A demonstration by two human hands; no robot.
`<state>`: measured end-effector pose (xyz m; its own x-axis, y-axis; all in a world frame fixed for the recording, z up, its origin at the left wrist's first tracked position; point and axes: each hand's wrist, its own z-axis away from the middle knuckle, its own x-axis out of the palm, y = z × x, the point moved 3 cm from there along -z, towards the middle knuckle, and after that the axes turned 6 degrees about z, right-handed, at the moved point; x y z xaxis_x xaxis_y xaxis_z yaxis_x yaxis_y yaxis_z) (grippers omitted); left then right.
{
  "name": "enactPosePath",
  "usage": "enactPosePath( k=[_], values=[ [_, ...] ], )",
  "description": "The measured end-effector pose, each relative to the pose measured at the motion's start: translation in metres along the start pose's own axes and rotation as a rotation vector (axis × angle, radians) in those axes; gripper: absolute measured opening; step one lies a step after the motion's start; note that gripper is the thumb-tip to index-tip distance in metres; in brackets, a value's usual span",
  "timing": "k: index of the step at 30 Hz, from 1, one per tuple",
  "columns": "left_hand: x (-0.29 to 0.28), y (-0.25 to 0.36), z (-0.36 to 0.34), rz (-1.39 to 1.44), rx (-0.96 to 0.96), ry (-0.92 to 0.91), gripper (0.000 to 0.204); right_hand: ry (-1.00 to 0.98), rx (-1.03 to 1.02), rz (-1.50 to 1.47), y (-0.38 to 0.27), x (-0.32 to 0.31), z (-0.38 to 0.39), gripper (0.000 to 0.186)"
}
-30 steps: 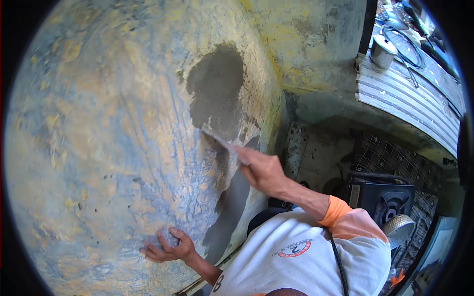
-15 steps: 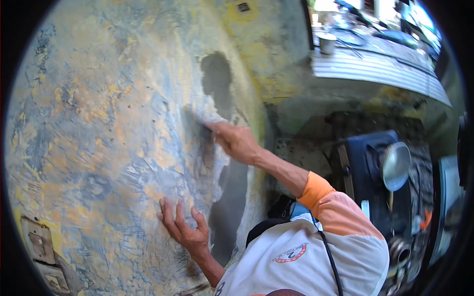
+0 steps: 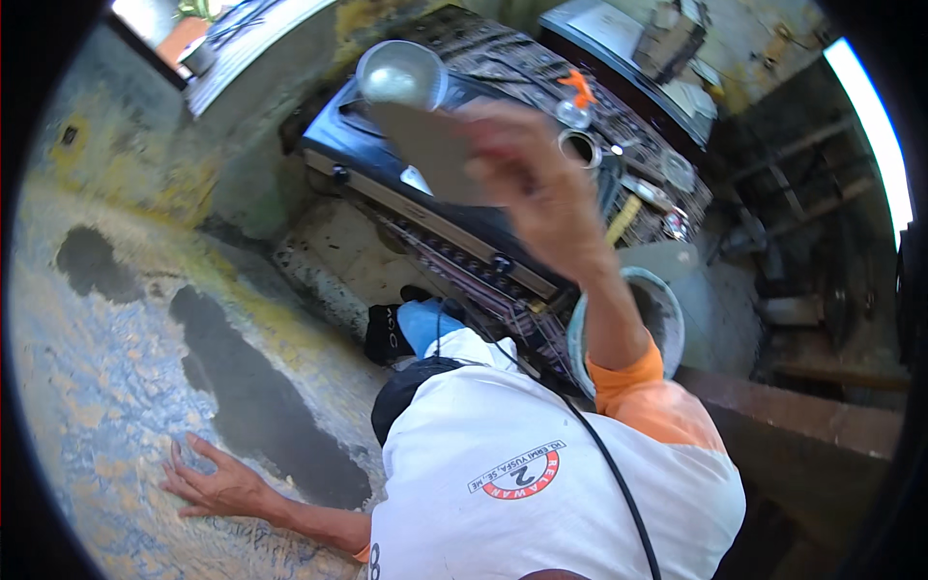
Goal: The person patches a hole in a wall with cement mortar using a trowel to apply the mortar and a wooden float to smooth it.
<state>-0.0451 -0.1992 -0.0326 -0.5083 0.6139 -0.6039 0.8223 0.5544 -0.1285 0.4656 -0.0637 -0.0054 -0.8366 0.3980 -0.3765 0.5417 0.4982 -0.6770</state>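
My left hand (image 3: pixel 220 483) rests with fingers spread on the rough, blotchy blue and yellow wall (image 3: pixel 116 387), beside a long wet-looking grey patch (image 3: pixel 256 396). A smaller grey patch (image 3: pixel 95 263) lies farther along the same wall. In the air over the stove, away from the wall, my right hand (image 3: pixel 536 184) is closed on a putty knife. The broad grey blade (image 3: pixel 422 150) of the putty knife points left; motion smears the hand, and its handle is mostly hidden by the fingers.
A dark two-knob stove (image 3: pixel 329 126) with a round metal pan (image 3: pixel 401 75) stands on a patterned cloth. Nearby are an orange item (image 3: pixel 577 87), jars and small containers. A pale bucket (image 3: pixel 677 324) sits below my right forearm. A window ledge (image 3: pixel 256 48) is at far left.
My right hand has left the wall and swung right, carrying the putty knife over the stove. The view has turned right, bringing the bucket into sight. My left hand stays on the wall.
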Motion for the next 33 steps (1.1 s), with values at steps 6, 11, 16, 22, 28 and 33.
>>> enactPosePath(
  k=[6,11,16,22,28,33],
  values=[
    [0.009,-0.008,0.002,-0.114,0.048,-0.010,0.050,0.134,0.644,0.187,-0.001,-0.186,0.085,0.051],
    [0.009,-0.001,0.000,-0.353,0.066,-0.139,0.053,-0.150,1.017,0.355,0.011,-0.231,0.197,0.041],
    [0.006,0.017,-0.005,-0.492,0.074,-0.195,0.057,0.027,1.000,0.173,0.050,-0.253,0.236,0.034],
    [0.038,-0.006,-0.001,-0.300,0.093,-0.103,0.060,-0.269,0.935,0.804,0.285,-0.411,0.354,0.025],
    [0.000,0.020,0.007,0.043,-0.002,-0.126,0.051,0.318,1.547,-0.497,0.371,-0.396,0.437,0.025],
    [-0.036,0.056,0.027,0.143,-0.160,-0.237,0.050,0.341,1.473,-0.522,0.415,-0.383,0.433,0.054]
  ],
)
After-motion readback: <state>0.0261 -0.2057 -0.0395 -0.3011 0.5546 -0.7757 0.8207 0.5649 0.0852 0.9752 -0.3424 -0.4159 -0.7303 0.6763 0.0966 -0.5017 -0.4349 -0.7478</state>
